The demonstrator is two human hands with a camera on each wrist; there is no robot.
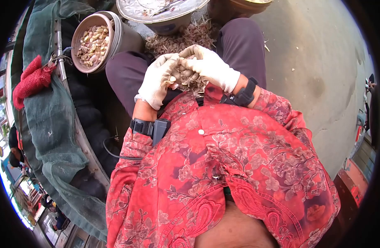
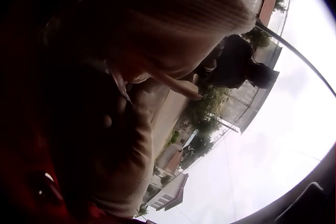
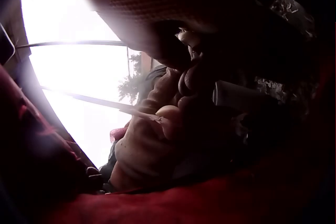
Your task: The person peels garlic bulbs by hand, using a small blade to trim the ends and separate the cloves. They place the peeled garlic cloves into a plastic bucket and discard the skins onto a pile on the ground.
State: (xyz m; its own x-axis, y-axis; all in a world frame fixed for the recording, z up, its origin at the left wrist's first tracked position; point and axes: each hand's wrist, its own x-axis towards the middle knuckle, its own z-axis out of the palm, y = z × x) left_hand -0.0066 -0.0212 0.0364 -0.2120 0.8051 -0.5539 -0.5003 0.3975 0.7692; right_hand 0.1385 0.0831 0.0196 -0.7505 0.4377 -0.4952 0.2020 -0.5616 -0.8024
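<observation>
Both hands wear whitish gloves and meet over the lap in the head view. The left hand [image 1: 159, 80] curls its fingers round garlic, with a pale clove [image 1: 172, 79] showing by its palm. Opposite it, the right hand [image 1: 212, 68] pinches garlic too, its thumb and fingertips close to the left fingertips. Dull brownish cloves [image 1: 187, 73] lie between the hands, above loose husks. In the right wrist view, a peeled clove [image 3: 169, 112] and darker rounded cloves [image 3: 195, 77] show beside gloved fingers. Dark shadow hides most of the grip in the left wrist view.
A pot of cloves [image 1: 93, 45] stands at the upper left beside the knee. A wide basin [image 1: 163, 18] is ahead, with a heap of husks [image 1: 183, 38] below it. Green netting [image 1: 53, 136] and a red mesh bag [image 1: 33, 82] hang at the left.
</observation>
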